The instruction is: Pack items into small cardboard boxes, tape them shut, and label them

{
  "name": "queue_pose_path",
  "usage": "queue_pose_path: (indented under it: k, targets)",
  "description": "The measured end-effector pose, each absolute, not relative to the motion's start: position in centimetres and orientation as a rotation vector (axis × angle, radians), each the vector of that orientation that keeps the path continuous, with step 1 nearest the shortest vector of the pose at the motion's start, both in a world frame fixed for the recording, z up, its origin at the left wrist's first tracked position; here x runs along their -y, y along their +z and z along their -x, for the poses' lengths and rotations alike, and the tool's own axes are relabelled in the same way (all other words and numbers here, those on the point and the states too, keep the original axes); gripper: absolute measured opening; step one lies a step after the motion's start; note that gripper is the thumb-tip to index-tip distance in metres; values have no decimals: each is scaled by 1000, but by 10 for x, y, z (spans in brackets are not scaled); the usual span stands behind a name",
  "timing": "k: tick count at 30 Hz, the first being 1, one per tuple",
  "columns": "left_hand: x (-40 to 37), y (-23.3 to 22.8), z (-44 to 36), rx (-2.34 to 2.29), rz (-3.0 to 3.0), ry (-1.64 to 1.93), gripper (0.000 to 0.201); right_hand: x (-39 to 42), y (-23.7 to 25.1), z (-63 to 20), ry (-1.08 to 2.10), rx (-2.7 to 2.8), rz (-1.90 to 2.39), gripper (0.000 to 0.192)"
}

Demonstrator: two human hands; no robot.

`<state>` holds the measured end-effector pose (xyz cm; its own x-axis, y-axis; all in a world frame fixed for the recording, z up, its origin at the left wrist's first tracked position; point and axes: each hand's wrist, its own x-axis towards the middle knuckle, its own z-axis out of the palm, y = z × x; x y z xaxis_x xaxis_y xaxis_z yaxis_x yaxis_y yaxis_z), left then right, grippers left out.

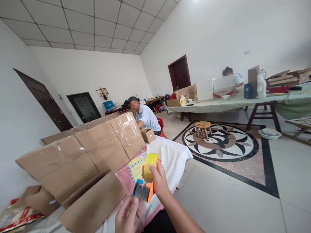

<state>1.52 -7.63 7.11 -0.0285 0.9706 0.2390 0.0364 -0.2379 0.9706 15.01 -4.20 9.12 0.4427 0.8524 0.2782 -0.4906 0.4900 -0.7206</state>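
Orange plastic frames the tape dispenser point(151, 191) in my right hand point(160, 181), my thumb pressed against its yellow tape roll point(151, 161) and the fingers closing out of sight behind. My left hand point(127, 213) is just below the dispenser's blue end point(138, 184), fingers bent and thumb drawn in — too blurred on my screen to tell whether they pinch anything. I have the dispenser above the near part of a white-clothed table point(170, 147), beside a yellow print point(136, 168). Left of it stands a wall of taped cardboard point(102, 142), a plain flap point(94, 204) slanting in front — and beyond, a person in a pale blue shirt point(150, 118) sits near a small box point(148, 136).
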Motion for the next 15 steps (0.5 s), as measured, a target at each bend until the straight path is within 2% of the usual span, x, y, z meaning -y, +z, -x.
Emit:
queue_pose_path:
  k: [15]
  targets:
    - [89, 76, -30, -1069, -1386, 1189, 55, 44, 89, -171, 948, 614, 701, 34]
